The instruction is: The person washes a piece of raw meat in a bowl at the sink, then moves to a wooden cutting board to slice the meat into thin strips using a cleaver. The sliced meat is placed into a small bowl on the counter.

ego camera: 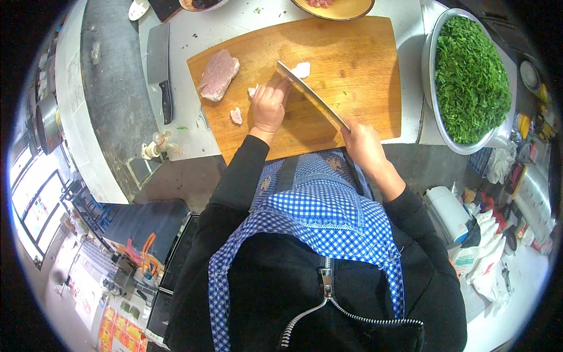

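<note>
My right hand (363, 145) grips the handle of a kitchen knife (314, 97), whose blade slants up and left over a wooden cutting board (365, 79). Against the blade's tip end, my left hand (270, 104) presses down with bent fingers; what lies under them is mostly hidden. A pale piece of meat or fat (302, 70) lies just beyond the blade. Small scraps sit by my left hand, one of them a pinkish scrap (236, 115). A larger chunk of raw meat (219, 75) rests at the board's left side.
Left of the board lies a cleaver (159, 55) with a black handle. A large metal bowl (430, 88) heaped with chopped greens (471, 81) stands at the right. Beyond the board are a yellow bowl (338, 12) holding meat and another bowl (203, 8) with dark contents.
</note>
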A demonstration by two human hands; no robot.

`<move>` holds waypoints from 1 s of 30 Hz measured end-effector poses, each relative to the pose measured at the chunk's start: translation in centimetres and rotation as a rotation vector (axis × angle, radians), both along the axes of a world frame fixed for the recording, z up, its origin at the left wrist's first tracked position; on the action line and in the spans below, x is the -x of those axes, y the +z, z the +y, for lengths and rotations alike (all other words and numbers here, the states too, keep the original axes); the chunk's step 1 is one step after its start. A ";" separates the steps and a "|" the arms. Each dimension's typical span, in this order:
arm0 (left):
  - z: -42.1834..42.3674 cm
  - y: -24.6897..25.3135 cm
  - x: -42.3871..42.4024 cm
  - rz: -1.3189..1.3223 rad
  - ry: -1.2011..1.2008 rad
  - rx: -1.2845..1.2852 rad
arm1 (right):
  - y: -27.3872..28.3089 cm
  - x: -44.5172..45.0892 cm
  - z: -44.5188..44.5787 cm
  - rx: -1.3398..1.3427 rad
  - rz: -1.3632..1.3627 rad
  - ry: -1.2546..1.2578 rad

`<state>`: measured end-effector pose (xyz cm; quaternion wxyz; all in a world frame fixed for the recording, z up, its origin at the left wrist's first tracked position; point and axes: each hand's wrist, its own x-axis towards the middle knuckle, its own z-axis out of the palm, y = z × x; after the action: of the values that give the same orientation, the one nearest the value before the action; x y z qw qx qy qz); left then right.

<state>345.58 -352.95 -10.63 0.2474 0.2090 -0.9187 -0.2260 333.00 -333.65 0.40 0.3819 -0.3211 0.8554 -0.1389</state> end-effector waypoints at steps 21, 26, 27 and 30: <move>-1.0 3.7 0.0 0.186 0.351 -1.223 | -3.3 0.0 -4.6 0.013 -0.088 -0.026; -0.4 2.9 -2.2 0.260 0.428 -1.707 | -3.7 -0.8 -1.8 0.019 -0.069 -0.092; -0.3 2.7 -2.4 0.297 0.427 -1.773 | -3.6 -0.8 -1.5 0.003 -0.059 -0.085; -0.3 2.2 -3.1 0.367 0.433 -1.912 | -3.3 -1.1 -1.6 0.000 -0.067 -0.133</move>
<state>348.66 -353.26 -8.47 0.1490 0.4451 -0.2401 -0.8497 334.06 -335.20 -2.93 0.4002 -0.2586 0.8616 -0.1748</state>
